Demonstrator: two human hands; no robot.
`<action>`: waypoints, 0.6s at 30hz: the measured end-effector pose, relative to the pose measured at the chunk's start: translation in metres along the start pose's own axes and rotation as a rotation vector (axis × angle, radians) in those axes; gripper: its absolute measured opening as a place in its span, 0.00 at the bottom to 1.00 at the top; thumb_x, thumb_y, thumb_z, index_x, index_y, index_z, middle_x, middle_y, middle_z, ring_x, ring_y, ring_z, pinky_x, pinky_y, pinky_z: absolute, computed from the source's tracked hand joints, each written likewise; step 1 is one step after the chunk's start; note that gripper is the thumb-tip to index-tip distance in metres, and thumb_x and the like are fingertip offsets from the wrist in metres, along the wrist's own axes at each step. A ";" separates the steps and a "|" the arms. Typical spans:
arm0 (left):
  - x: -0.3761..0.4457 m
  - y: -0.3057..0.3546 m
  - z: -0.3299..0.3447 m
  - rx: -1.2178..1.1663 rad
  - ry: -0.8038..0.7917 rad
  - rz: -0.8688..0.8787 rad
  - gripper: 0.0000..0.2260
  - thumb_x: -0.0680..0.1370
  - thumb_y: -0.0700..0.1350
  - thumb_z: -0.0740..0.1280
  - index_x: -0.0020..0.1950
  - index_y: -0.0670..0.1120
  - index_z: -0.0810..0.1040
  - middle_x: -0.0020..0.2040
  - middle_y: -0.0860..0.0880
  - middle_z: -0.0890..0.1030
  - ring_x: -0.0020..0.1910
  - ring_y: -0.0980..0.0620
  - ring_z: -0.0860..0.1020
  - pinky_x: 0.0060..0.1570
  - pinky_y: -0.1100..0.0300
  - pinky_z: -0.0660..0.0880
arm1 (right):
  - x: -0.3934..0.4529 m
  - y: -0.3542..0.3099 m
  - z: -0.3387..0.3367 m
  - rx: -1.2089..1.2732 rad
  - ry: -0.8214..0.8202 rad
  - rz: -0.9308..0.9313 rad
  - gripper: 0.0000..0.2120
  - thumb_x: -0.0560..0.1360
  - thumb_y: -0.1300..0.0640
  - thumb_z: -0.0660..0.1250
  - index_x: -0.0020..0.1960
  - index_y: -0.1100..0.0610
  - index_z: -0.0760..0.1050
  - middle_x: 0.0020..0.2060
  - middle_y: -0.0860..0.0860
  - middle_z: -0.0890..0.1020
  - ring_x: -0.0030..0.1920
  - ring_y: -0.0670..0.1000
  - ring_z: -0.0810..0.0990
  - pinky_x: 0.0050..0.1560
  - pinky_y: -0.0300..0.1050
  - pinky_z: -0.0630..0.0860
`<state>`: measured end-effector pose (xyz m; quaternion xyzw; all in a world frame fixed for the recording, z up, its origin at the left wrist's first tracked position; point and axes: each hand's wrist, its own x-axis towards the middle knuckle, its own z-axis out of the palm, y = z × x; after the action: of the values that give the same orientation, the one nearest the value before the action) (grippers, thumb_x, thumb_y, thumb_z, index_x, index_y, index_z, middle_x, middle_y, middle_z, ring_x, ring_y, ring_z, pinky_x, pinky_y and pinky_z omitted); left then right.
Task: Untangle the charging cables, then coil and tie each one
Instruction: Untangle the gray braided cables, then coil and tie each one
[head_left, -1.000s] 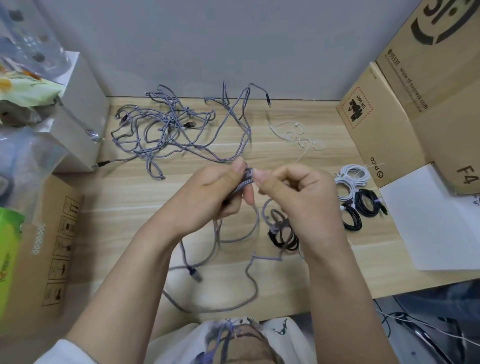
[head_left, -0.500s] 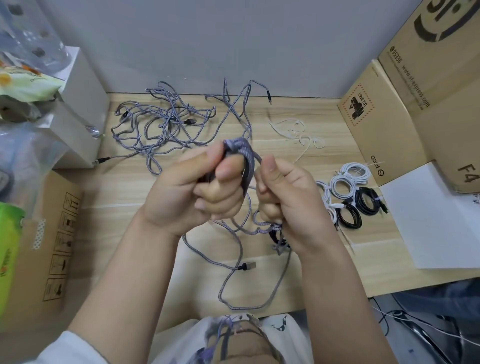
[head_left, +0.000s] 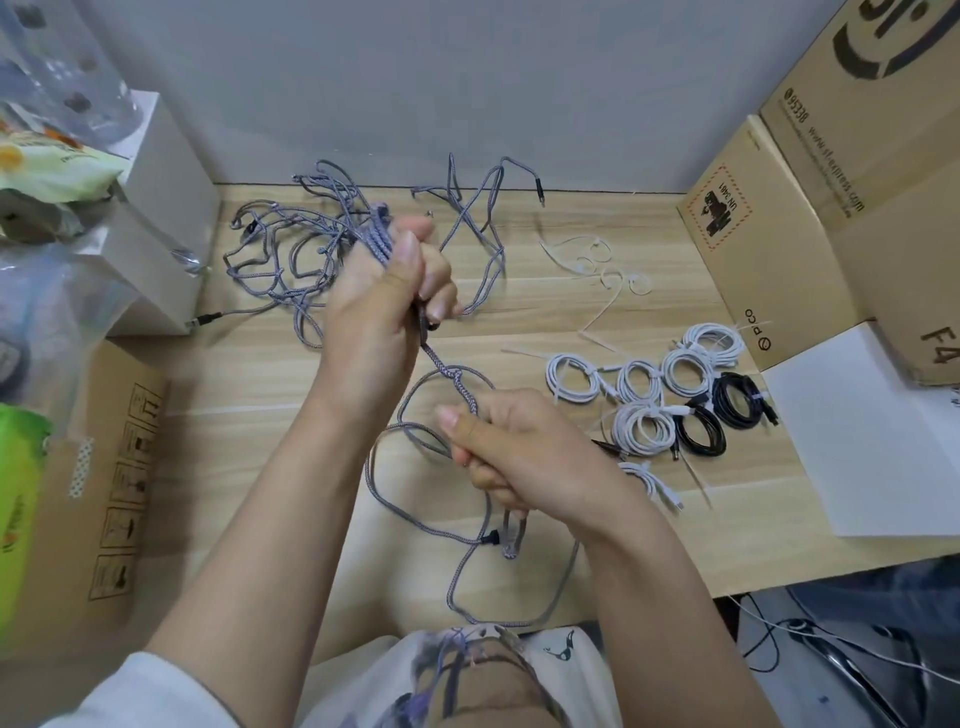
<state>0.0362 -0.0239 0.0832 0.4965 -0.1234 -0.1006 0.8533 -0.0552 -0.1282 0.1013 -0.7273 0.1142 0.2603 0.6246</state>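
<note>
At the centre of the frame, the left hand gripped a folded bunch of grey braided cable, fingers curled tight round it, and had lifted up and away from the right hand. A moment before, both hands had been pressed together over the bundle; now they were apart, with a taut strand running down between them through a small knot. The right hand was closed round the lower strand, loose loops trailing below it toward the bench edge. Pulling apart probably meant the knot was being worked loose before coiling. Upper left lay the remaining grey tangle; to the right sat finished white coils and black coils, with loose ties above.
</note>
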 end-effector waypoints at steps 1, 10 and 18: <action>-0.001 -0.003 -0.002 0.076 -0.023 -0.002 0.05 0.79 0.43 0.53 0.50 0.45 0.66 0.28 0.57 0.69 0.27 0.58 0.67 0.34 0.65 0.68 | 0.000 0.000 -0.001 -0.033 0.017 -0.014 0.17 0.80 0.51 0.60 0.33 0.53 0.68 0.19 0.43 0.63 0.19 0.43 0.58 0.21 0.35 0.57; -0.014 -0.008 -0.008 0.765 -0.283 -0.230 0.21 0.77 0.56 0.59 0.45 0.37 0.74 0.26 0.55 0.70 0.25 0.57 0.67 0.27 0.68 0.65 | -0.014 -0.008 -0.015 -0.104 0.176 -0.137 0.06 0.73 0.62 0.68 0.47 0.53 0.78 0.21 0.44 0.74 0.19 0.48 0.70 0.23 0.34 0.66; -0.017 0.010 -0.013 0.673 -0.523 -0.496 0.18 0.67 0.58 0.70 0.31 0.44 0.72 0.24 0.53 0.62 0.23 0.55 0.58 0.23 0.64 0.54 | -0.017 -0.007 -0.030 -0.119 0.474 -0.293 0.15 0.65 0.69 0.73 0.39 0.51 0.74 0.22 0.48 0.72 0.24 0.47 0.70 0.29 0.37 0.68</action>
<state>0.0244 -0.0038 0.0835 0.7172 -0.2370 -0.3766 0.5363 -0.0584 -0.1587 0.1188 -0.8120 0.1352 -0.0035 0.5677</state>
